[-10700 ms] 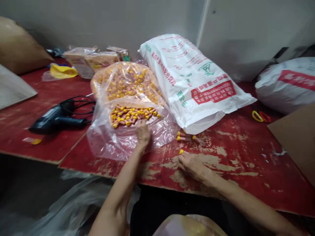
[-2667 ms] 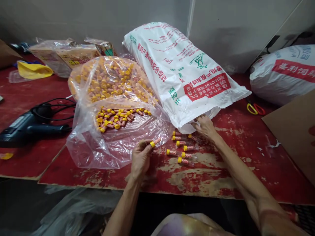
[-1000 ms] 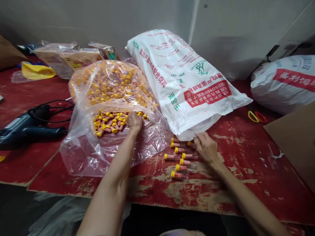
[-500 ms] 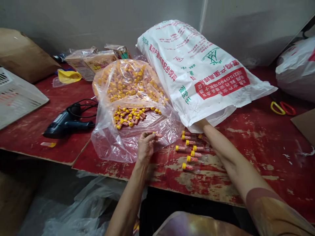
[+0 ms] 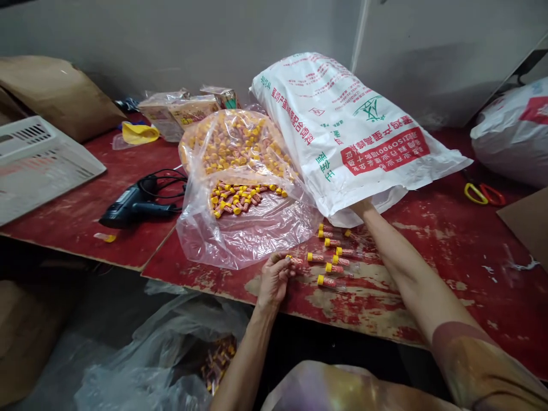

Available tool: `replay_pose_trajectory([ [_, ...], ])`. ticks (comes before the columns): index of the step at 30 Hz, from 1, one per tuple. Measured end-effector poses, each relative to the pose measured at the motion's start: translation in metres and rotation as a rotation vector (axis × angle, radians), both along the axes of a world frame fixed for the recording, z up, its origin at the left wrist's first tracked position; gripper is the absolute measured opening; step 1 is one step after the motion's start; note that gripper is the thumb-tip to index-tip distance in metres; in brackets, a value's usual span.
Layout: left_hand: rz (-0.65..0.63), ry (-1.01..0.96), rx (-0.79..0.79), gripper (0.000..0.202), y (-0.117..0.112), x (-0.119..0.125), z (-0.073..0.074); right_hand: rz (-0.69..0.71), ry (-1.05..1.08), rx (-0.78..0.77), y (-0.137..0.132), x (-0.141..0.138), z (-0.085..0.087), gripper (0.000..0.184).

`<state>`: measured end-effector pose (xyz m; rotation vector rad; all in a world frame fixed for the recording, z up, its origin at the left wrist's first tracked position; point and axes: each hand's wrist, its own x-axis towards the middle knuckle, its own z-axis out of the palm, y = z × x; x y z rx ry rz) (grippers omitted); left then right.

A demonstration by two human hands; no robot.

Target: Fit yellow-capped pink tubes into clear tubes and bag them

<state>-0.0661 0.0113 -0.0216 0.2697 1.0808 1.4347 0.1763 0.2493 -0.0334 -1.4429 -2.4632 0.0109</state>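
My left hand (image 5: 274,278) is closed on a small yellow-capped tube (image 5: 293,260) near the front edge of the red table (image 5: 428,240). My right forearm (image 5: 398,257) reaches into the mouth of the white printed sack (image 5: 346,131); the hand itself is hidden inside. Several yellow-capped tubes (image 5: 331,254) lie in a loose row on the table between my arms. A clear plastic bag (image 5: 240,188) holds a heap of the same tubes, just left of the sack.
A dark heat gun with its cable (image 5: 137,200) lies left of the bag. A white crate (image 5: 38,162), a brown sack (image 5: 60,94) and packets (image 5: 180,111) sit at the back left. Scissors (image 5: 483,194), cardboard (image 5: 528,220) and another sack (image 5: 514,134) are at the right. Plastic hangs below the table (image 5: 162,354).
My left hand has drawn back from the clear bag towards the table's front edge, holding a tube. My right arm stays inside the sack. The view has shifted left.
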Motion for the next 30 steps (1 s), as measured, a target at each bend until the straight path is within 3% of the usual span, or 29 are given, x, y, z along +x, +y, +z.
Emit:
replay_pose_trajectory([
  [8, 0.045, 0.031, -0.019, 0.036, -0.004, 0.008, 0.003, 0.042, 0.068, -0.120, 0.006, -0.007, 0.007, 0.037],
  [11, 0.050, 0.010, -0.030, 0.033, -0.006, 0.009, 0.004, -0.005, 0.100, -0.131, -0.003, -0.003, 0.016, 0.034],
  [15, 0.045, -0.027, 0.001, 0.032, -0.010, 0.013, 0.009, -0.236, 0.238, -0.117, -0.058, 0.022, 0.031, 0.028],
  [17, 0.026, -0.050, 0.011, 0.032, -0.011, 0.020, 0.013, -0.312, 0.571, -0.202, -0.105, 0.033, 0.037, 0.032],
  [19, -0.015, -0.072, 0.015, 0.031, -0.014, 0.031, 0.017, -0.196, 0.928, -0.470, -0.155, 0.035, 0.040, 0.028],
  [22, -0.078, -0.084, 0.043, 0.033, -0.018, 0.052, 0.022, -0.066, 1.174, -0.717, -0.212, 0.023, 0.040, 0.029],
  [25, -0.079, -0.062, 0.073, 0.034, -0.026, 0.072, 0.022, 0.011, 1.164, -0.733, -0.236, 0.003, 0.040, 0.026],
  [30, -0.058, 0.130, 0.100, 0.023, -0.042, 0.085, 0.017, 0.132, 0.762, -0.533, -0.243, -0.015, 0.036, 0.018],
])
